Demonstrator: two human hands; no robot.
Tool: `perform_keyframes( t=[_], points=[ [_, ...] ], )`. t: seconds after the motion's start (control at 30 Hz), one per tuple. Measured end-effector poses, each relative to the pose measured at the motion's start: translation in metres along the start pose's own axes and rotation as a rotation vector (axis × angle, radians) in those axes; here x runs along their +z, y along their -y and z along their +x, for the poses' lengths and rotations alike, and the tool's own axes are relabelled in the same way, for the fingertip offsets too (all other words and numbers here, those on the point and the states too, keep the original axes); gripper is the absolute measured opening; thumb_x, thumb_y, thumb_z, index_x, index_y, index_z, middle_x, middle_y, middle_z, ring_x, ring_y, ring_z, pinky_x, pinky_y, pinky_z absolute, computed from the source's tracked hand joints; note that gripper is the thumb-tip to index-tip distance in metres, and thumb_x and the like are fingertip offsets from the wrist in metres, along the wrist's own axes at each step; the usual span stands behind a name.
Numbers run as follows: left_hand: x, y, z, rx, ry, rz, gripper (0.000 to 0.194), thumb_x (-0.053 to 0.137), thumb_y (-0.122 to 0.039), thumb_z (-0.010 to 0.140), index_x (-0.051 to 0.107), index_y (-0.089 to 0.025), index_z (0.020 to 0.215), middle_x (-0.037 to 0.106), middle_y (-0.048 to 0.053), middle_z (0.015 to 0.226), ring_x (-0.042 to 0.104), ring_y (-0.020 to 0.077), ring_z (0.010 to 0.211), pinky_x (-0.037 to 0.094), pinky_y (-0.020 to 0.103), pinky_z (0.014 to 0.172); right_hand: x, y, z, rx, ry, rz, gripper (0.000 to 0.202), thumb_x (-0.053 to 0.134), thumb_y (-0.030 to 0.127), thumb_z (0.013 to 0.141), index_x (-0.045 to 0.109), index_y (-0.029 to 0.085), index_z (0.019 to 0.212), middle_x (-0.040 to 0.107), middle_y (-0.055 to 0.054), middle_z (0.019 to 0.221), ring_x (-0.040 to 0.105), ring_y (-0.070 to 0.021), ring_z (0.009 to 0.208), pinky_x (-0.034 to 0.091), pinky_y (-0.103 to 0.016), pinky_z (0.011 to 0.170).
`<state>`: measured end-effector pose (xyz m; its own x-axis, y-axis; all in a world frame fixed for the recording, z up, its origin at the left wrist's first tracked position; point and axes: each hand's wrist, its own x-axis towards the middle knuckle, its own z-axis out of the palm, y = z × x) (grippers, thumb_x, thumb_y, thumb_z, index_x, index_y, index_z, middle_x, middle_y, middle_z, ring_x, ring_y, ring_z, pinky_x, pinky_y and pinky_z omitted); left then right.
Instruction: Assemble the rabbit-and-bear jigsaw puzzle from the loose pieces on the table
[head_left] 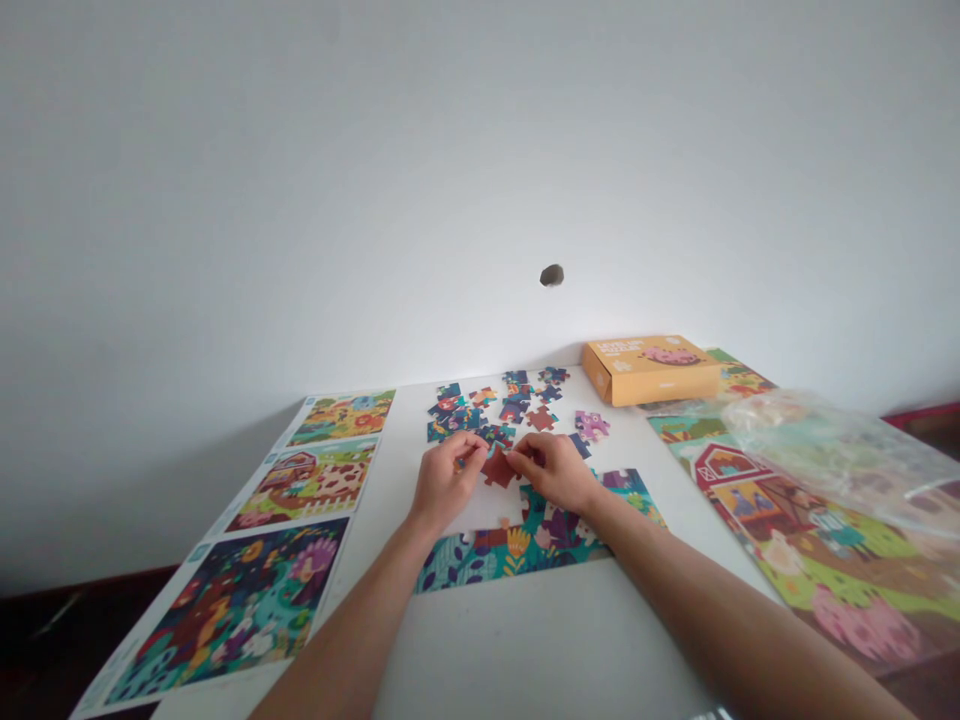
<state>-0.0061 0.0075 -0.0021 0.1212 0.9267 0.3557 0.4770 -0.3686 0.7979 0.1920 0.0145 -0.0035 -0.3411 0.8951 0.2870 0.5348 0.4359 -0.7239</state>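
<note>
Between my two hands is a reddish-brown jigsaw puzzle piece (498,468), raised a little over the table. My left hand (448,482) pinches its left edge with thumb and finger. On the other side, my right hand (553,468) is closed on its right edge. Below them lies a joined section of puzzle (487,567) with teal leaves and a yellow flower, partly covered by my right hand and forearm. Loose puzzle pieces (452,405) are spread just beyond my hands, among them another brown piece (541,418) and a purple piece (592,425).
A printed picture sheet (358,500) with three scenes lies on the left. At the back right sits an orange puzzle box (652,370). Finished farm-picture panels (825,540) and a clear plastic bag (817,440) lie on the right. A white wall (375,200) with a hole stands behind the table.
</note>
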Motion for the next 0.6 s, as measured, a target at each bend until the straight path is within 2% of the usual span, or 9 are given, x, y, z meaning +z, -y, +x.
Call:
perform_keyframes(
  t=[0.13, 0.3, 0.47, 0.53, 0.6],
  points=[
    [0.0, 0.001, 0.001, -0.029, -0.02, -0.032, 0.014, 0.055, -0.029, 0.085, 0.062, -0.018, 0.084, 0.068, 0.001, 0.075, 0.064, 0.0162, 0.069, 0.046, 0.024, 0.065, 0.001, -0.004, 0.001, 0.023, -0.038, -0.001, 0.023, 0.057, 0.034, 0.088, 0.067, 0.019, 0.075, 0.065, 0.001, 0.065, 0.054, -0.0108, 0.059, 0.035, -0.021, 0.058],
    [0.001, -0.005, 0.001, -0.034, 0.024, -0.035, 0.01, 0.056, -0.026, 0.082, 0.061, -0.018, 0.077, 0.067, 0.0, 0.072, 0.063, 0.0162, 0.07, 0.046, 0.024, 0.066, 0.0, -0.006, 0.003, 0.085, -0.142, 0.091, 0.021, 0.057, 0.034, 0.089, 0.066, 0.019, 0.077, 0.065, 0.002, 0.066, 0.054, -0.0103, 0.059, 0.037, -0.021, 0.058],
    [0.0, -0.01, 0.0, -0.035, 0.04, -0.035, 0.012, 0.057, -0.026, 0.082, 0.06, -0.019, 0.074, 0.065, -0.001, 0.071, 0.063, 0.0159, 0.069, 0.046, 0.025, 0.068, 0.001, -0.009, 0.005, 0.082, -0.162, 0.11, 0.02, 0.058, 0.033, 0.088, 0.066, 0.019, 0.076, 0.065, 0.002, 0.064, 0.054, -0.0105, 0.059, 0.037, -0.021, 0.059],
    [0.0, -0.009, 0.0, -0.051, 0.029, -0.029, 0.009, 0.057, -0.027, 0.082, 0.062, -0.019, 0.082, 0.067, -0.001, 0.072, 0.063, 0.0161, 0.069, 0.046, 0.025, 0.068, 0.001, -0.01, 0.004, 0.079, -0.143, 0.12, 0.019, 0.058, 0.033, 0.089, 0.066, 0.019, 0.078, 0.065, 0.002, 0.065, 0.055, -0.0106, 0.06, 0.038, -0.021, 0.059],
    [0.0, -0.008, 0.0, -0.06, 0.035, -0.012, 0.018, 0.058, -0.027, 0.082, 0.063, -0.02, 0.098, 0.068, -0.002, 0.073, 0.063, 0.0161, 0.068, 0.047, 0.026, 0.068, 0.002, -0.01, 0.004, 0.076, -0.114, 0.123, 0.018, 0.058, 0.032, 0.088, 0.067, 0.019, 0.079, 0.065, 0.002, 0.065, 0.055, -0.0105, 0.059, 0.038, -0.021, 0.059]
  ],
)
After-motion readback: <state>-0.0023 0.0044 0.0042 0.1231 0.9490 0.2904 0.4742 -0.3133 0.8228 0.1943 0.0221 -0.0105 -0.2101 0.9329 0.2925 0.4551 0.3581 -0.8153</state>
